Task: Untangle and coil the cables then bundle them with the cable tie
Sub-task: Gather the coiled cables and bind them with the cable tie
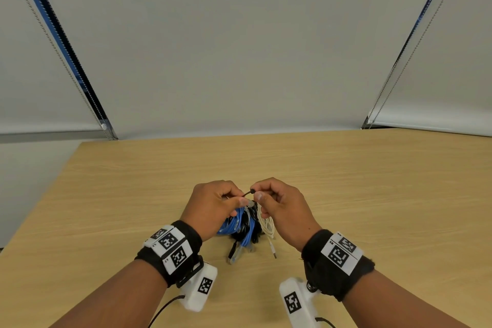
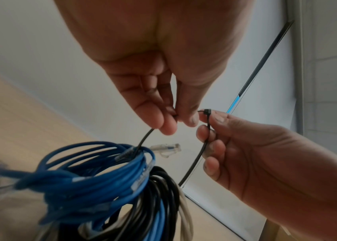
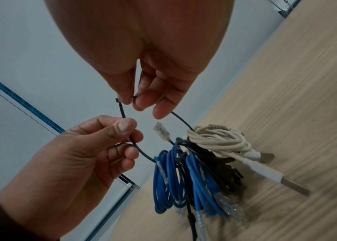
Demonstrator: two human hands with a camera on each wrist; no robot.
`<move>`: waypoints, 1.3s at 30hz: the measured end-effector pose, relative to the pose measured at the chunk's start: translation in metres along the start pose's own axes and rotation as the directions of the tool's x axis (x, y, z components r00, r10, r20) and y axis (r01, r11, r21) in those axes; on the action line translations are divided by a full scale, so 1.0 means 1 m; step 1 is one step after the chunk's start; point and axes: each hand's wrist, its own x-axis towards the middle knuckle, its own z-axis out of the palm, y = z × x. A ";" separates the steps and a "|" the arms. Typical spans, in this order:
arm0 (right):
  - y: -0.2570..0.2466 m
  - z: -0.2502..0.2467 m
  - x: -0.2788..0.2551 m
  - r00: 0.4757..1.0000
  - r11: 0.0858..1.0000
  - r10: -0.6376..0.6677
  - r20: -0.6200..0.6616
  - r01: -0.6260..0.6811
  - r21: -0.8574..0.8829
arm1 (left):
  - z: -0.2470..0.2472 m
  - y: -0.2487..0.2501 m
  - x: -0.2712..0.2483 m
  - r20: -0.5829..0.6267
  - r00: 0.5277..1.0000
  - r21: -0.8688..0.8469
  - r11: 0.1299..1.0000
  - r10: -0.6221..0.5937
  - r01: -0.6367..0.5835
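My left hand (image 1: pixel 213 205) pinches one end of the thin black plastic cable tie (image 3: pixel 141 151) between thumb and forefinger, the other fingers curled beneath. The tie runs from that pinch down through the coils and back up in an open loop to my right hand (image 1: pixel 282 208), which pinches the end with the small square head (image 2: pixel 207 112) between thumb and forefinger. The two ends point toward each other, close but apart, above the bundle.

The coiled blue network cable (image 1: pixel 234 224) hangs on the left of the loop, the coiled black cable (image 2: pixel 163 192) in the middle, the coiled off-white USB cable (image 3: pixel 219 138) on the right. The coils' long axis runs from the tie down toward me, their lower ends resting on the light wooden table (image 1: pixel 372 194). A clear network plug (image 3: pixel 161 132) sticks up between my hands; a silver USB plug (image 3: pixel 295 187) lies flat, pointing away from the bundle.

The tabletop spreads wide on both sides and beyond; its far edge meets pale roller blinds (image 1: pixel 239 48). The blue cable's small labels are too blurred to read. My wrist bands (image 1: pixel 170 247) carry black-and-white square markers.
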 end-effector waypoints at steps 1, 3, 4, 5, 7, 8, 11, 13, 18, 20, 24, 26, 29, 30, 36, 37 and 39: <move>0.000 0.000 0.001 1.000 1.000 0.004 0.006 -0.004 -0.014 | 0.000 0.000 0.000 0.000 1.000 0.000 1.000 0.002 -0.002; 0.000 -0.001 0.002 1.000 0.999 0.010 0.022 -0.009 -0.054 | 0.001 0.000 0.000 0.003 1.000 0.005 1.000 0.011 -0.011; 0.000 -0.001 0.003 0.999 0.997 0.010 0.035 -0.007 -0.082 | 0.001 -0.001 0.000 0.009 1.000 0.013 1.000 0.019 -0.020; 0.000 -0.001 0.004 0.999 0.993 0.010 0.051 -0.004 -0.114 | 0.002 -0.001 0.000 0.015 0.999 0.024 0.999 0.028 -0.028; 0.000 -0.001 0.005 0.998 0.985 0.017 0.068 -0.005 -0.170 | 0.004 -0.001 0.000 0.027 0.999 0.040 0.998 0.039 -0.040; 0.000 -0.001 0.006 0.997 0.982 0.028 0.069 -0.015 -0.187 | 0.005 -0.001 -0.001 0.038 0.998 0.034 0.998 0.042 -0.043; -0.001 -0.003 0.008 0.994 0.974 0.067 0.090 -0.045 -0.221 | 0.006 -0.002 -0.004 0.092 0.992 0.028 0.995 0.088 -0.091; -0.002 -0.003 0.008 0.994 0.959 0.049 0.098 -0.019 -0.284 | 0.005 -0.003 -0.004 0.097 0.987 0.067 0.988 0.131 -0.138; -0.010 -0.004 0.012 0.985 0.925 0.090 0.148 -0.028 -0.378 | 0.008 -0.004 -0.002 0.057 0.984 0.112 0.978 0.168 -0.173; -0.015 -0.004 0.016 0.976 0.931 0.114 0.186 -0.039 -0.364 | 0.011 -0.004 -0.003 0.049 0.984 0.106 0.979 0.170 -0.174; -0.025 -0.003 0.019 0.990 0.966 0.091 0.105 -0.062 -0.251 | 0.014 -0.005 0.005 -0.014 0.988 0.086 0.984 0.156 -0.154; -0.036 -0.003 0.021 0.993 0.993 0.110 0.049 -0.108 -0.051 | 0.014 -0.007 0.011 -0.010 0.994 0.120 0.987 0.109 -0.107; -0.063 -0.009 0.024 0.995 0.968 0.091 0.044 -0.099 0.230 | 0.014 -0.010 0.014 0.022 0.999 0.205 0.978 0.040 -0.044; -0.071 -0.011 0.024 0.997 0.960 0.063 0.045 -0.073 0.270 | 0.013 -0.012 0.014 0.023 0.999 0.225 0.974 0.031 -0.035; -0.106 -0.012 0.022 0.998 0.980 -0.059 -0.012 0.060 0.192 | 0.008 -0.007 0.024 -0.014 0.999 0.303 0.952 0.040 -0.034; -0.108 -0.011 0.022 0.997 0.983 -0.077 -0.022 0.080 0.165 | 0.008 -0.005 0.024 -0.021 0.999 0.326 0.945 0.037 -0.028; -0.111 -0.011 0.022 0.993 0.985 -0.110 -0.051 0.115 0.126 | 0.008 -0.006 0.026 -0.036 0.998 0.367 0.930 0.043 -0.027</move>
